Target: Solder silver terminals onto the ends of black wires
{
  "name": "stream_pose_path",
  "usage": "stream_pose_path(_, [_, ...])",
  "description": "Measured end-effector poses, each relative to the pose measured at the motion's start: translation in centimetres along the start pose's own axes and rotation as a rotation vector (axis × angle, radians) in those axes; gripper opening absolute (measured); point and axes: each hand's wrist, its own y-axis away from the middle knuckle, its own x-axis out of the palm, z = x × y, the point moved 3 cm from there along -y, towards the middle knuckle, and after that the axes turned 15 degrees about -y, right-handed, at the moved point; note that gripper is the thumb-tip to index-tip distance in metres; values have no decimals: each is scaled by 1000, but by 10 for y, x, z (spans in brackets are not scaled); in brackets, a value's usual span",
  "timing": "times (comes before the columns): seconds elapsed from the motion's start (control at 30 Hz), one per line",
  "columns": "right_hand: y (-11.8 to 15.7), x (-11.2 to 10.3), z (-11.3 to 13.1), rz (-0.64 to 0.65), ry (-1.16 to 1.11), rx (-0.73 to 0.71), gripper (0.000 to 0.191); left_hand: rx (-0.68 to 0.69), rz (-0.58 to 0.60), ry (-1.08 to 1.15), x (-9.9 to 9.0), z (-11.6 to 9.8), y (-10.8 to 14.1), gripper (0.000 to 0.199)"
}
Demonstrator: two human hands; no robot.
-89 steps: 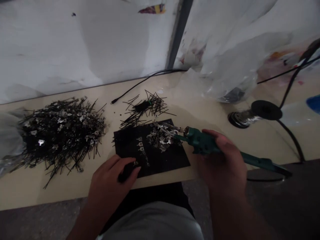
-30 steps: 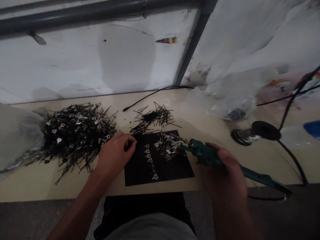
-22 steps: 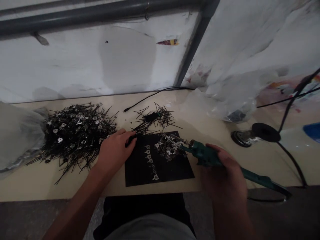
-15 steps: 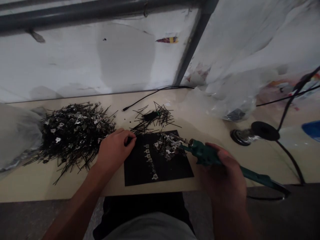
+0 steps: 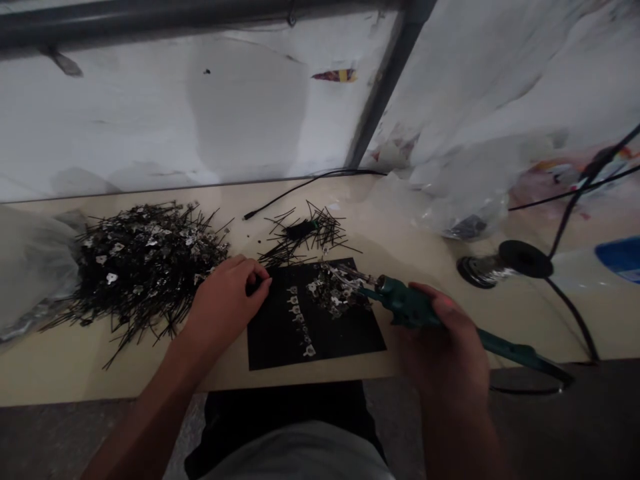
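My left hand (image 5: 227, 290) rests at the left edge of a black mat (image 5: 345, 340), its fingers curled with thumb and fingertips together; whatever they pinch is too small or dark to make out. My right hand (image 5: 447, 340) is wrapped round a green soldering gun (image 5: 407, 303), whose tip points left over a heap of small metal pieces (image 5: 335, 297) on the mat. A column of small metal tabs (image 5: 296, 310) lies between the hands on the mat. Just behind the mat are loose black wires (image 5: 325, 230).
A large pile of black wires with metal tabs (image 5: 150, 260) lies left, beside a plastic bag (image 5: 35, 267). A solder spool (image 5: 525, 259) stands right, near another clear bag (image 5: 465, 200). A black cable (image 5: 300, 190) runs along the back.
The whole view has shifted slightly. Both hands and the soldering gun keep nearly the same places over the mat.
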Motion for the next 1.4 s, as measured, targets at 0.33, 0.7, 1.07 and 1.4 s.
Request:
stream_pose_path(0.33, [3, 8, 1, -39, -12, -14, 38, -23, -8, -119, 0, 1, -11, 19])
stream_pose_path(0.7, [4, 7, -1, -65, -27, -33, 38, -22, 23, -89, 9, 0, -14, 9])
stream_pose_path(1.07, [2, 3, -2, -26, -33, -28, 32, -20, 16, -120, 6, -1, -14, 23])
stream_pose_path(1.4, [2, 1, -3, -17, 3, -32, 36, -50, -7, -86, 11, -2, -13, 11])
